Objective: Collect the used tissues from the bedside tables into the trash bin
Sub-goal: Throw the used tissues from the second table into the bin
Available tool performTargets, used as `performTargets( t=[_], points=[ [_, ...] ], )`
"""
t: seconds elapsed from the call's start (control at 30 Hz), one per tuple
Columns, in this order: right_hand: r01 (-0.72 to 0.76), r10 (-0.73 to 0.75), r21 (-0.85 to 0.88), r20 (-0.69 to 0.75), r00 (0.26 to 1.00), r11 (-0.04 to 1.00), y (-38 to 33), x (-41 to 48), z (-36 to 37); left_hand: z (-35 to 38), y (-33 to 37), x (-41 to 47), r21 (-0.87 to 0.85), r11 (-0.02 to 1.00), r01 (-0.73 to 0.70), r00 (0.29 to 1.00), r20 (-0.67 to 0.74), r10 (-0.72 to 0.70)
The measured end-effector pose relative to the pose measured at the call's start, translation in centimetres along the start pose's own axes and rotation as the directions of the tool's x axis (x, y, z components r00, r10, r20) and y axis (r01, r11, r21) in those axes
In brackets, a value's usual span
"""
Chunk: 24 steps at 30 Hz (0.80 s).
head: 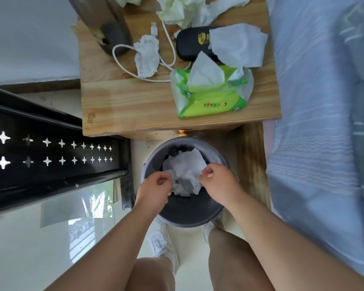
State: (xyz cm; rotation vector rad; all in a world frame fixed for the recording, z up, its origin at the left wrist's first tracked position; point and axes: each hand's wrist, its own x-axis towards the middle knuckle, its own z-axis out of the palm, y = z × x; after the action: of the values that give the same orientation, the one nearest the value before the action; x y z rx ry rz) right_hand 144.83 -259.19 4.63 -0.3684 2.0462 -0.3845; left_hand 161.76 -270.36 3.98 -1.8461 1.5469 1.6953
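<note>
Inside trash bin (189, 222) rim; left hand (156, 186) and right hand (215, 182) grips seemingly pinch tissues (185, 169).

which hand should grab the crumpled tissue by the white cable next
Left, probably. Both hands pinch a tissue over the trash bin, but the left hand sits nearer the crumpled tissue on the table's left half; the right hand would reach across.

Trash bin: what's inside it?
Crumpled white tissues sit in the trash bin, between the left hand and right hand. Its bottom is covered, so anything below cannot be seen.
</note>
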Motion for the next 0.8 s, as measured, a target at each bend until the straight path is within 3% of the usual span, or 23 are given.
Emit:
performTargets(
  t=[0.3,0.6,0.8],
  points=[
    [0.177,-0.178,-0.042,-0.02,0.984,0.983,-5.6,-5.6,-8.4,-2.1,8.1,-5.3,-0.143,0.98,-0.136,0.989,-0.081,0.126],
    [0.359,-0.334,0.05,-0.265,0.904,0.932,-13.7,-6.7,-18.9,-5.3,17.8,-6.1,-0.236,0.921,-0.309,0.946,-0.176,0.272],
    [0.358,-0.297,0.074,-0.421,0.857,0.931,-16.9,-3.3,-22.5,-6.4,23.2,-3.7,-0.164,0.902,-0.4,0.902,-0.245,0.355]
  ],
)
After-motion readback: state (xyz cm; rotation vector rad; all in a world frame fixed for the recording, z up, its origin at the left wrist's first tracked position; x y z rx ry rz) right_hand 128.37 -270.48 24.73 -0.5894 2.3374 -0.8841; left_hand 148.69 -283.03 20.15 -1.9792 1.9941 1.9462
